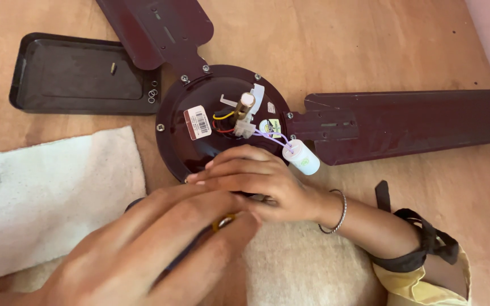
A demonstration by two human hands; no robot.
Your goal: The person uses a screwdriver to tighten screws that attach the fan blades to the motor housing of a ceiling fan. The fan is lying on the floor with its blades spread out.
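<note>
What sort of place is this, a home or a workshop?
Probably an informal repair spot on a wooden floor or board: a dark maroon ceiling fan lies opened, loose small metal washers sit in a black plastic tray, beside a white cloth.

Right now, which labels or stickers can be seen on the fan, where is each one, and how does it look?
Barcode label: on the dark maroon motor housing, left of the shaft; white rectangle with a red edge and black bars.
Round sticker: on the housing right of the wires; yellow-green and white, partly hidden.
Small pale sticker: just above it; too small to describe.
No screens or packages.
</note>
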